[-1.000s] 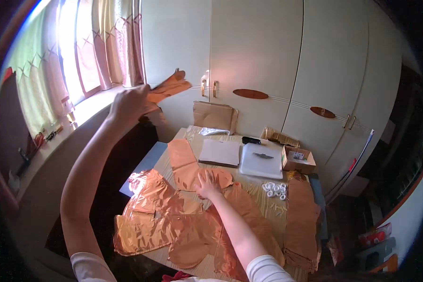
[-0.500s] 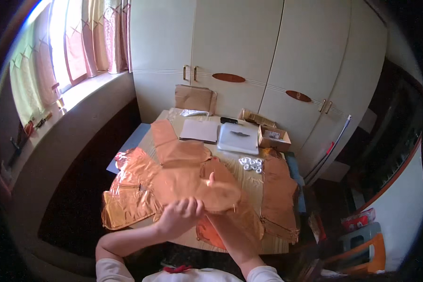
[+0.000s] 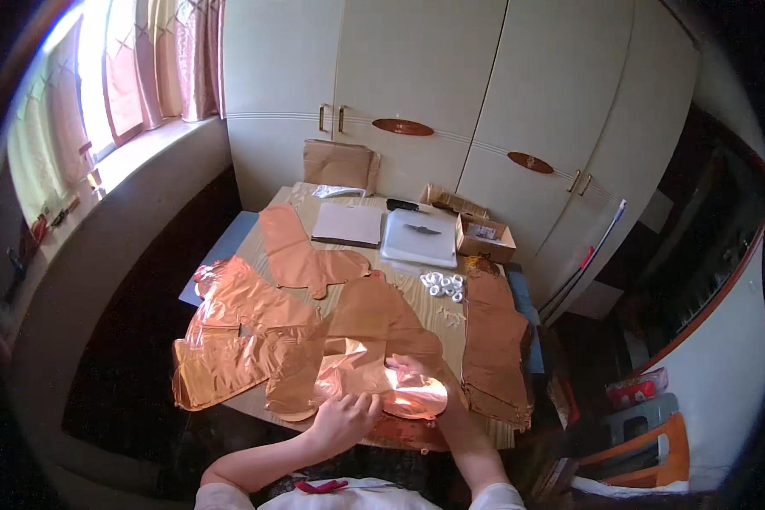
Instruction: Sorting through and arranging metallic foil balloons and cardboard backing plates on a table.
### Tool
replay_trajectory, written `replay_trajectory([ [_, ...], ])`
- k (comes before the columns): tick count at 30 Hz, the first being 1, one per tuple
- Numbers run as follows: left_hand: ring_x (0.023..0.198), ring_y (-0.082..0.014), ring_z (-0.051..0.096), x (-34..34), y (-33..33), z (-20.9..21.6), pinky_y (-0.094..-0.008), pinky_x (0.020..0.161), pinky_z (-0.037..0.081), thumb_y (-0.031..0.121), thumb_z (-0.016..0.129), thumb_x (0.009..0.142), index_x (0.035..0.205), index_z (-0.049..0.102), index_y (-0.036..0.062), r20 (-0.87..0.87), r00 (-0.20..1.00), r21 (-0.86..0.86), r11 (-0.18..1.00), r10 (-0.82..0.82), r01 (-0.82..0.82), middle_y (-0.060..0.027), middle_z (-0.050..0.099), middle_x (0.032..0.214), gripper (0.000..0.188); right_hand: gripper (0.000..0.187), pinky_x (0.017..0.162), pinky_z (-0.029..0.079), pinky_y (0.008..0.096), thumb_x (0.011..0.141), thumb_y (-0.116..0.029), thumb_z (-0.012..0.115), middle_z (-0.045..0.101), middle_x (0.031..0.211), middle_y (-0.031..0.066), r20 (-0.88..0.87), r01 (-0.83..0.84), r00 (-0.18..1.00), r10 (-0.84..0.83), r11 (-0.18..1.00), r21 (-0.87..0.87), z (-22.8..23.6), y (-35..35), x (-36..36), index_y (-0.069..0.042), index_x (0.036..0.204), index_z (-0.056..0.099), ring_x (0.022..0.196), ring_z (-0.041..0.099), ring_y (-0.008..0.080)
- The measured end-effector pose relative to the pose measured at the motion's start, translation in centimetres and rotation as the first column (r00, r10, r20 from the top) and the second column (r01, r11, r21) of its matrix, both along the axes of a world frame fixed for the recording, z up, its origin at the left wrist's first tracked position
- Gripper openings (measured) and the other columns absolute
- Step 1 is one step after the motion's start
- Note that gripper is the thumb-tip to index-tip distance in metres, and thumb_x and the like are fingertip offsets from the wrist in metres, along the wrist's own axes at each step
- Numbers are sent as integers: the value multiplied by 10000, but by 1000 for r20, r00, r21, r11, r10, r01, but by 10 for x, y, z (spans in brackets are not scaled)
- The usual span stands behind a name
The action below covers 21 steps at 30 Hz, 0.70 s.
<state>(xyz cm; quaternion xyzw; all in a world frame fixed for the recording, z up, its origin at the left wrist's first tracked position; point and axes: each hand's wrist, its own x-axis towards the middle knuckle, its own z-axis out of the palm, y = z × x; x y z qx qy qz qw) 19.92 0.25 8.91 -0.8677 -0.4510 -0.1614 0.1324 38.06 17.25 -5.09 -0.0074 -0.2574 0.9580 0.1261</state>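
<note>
Both hands are at a flat, copper-coloured foil balloon near the table's front edge. My left hand has its fingers curled on the balloon's near edge. On the other side, my right hand reaches up under the shiny, bent-over lower part, which covers much of it; what shows of its fingers grips the foil. Left of them lies a wrinkled copper foil balloon. Farther back a smaller flat copper foil piece rests on the wood-patterned table.
More copper foil lies along the table's right side. Small white rolls sit near a translucent plastic box, a grey sheet stack and an open cardboard box. Cabinets stand behind, an orange-framed chair at right.
The held balloon has come down and nearer me, uncovering the smaller foil piece behind. Its lower part is now bent and catches light. My left hand has moved lower.
</note>
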Motion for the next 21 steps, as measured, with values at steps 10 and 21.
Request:
replay_trajectory([
  [10,669,-142,590,21,5,-17,-267,522,488,168,548,672,1015,538,3,27,997,-83,994,-74,76,-31,572,833,381,450,877,458,326,924,-272,467,542,1173,126,520,612,521,-677,721,325,76,-61,66,-8,1281,393,1031,562,212],
  [21,659,-152,602,55,6,-44,-265,473,490,184,553,710,961,530,13,68,985,-76,984,-159,164,-41,562,728,304,418,954,394,330,907,-198,526,480,1258,146,216,159,370,-904,291,943,110,-58,116,19,1247,415,1170,458,228],
])
